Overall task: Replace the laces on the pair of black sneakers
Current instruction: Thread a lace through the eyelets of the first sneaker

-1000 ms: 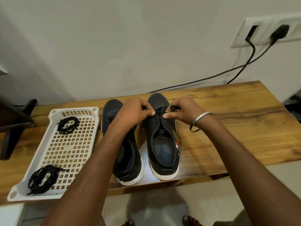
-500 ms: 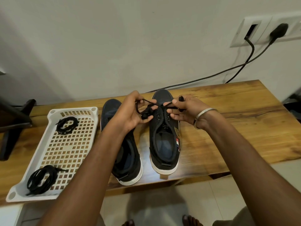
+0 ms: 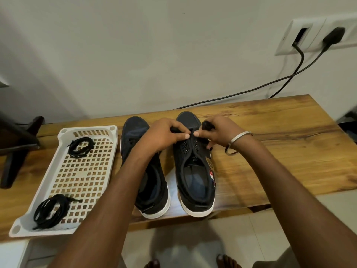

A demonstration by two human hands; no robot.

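Two black sneakers with white soles stand side by side on the wooden table (image 3: 280,136), toes toward the wall. My forearm partly covers the left sneaker (image 3: 135,130). Over the front eyelets of the right sneaker (image 3: 195,171), both hands meet thumb to thumb. My left hand (image 3: 164,133) pinches a black lace (image 3: 174,129) at the shoe's toe end. My right hand (image 3: 218,130) holds the bunched rest of that lace. A metal bangle hangs on my right wrist.
A white perforated tray (image 3: 81,175) lies left of the sneakers with two coiled black laces, one at its far end (image 3: 81,147) and one at its near end (image 3: 51,211). Black cables (image 3: 251,89) run from a wall socket (image 3: 316,35). A dark stand (image 3: 17,147) is at far left.
Half a second ago my hands held the lace raised and spread apart above the shoe; now they have come down and together at the front eyelets.
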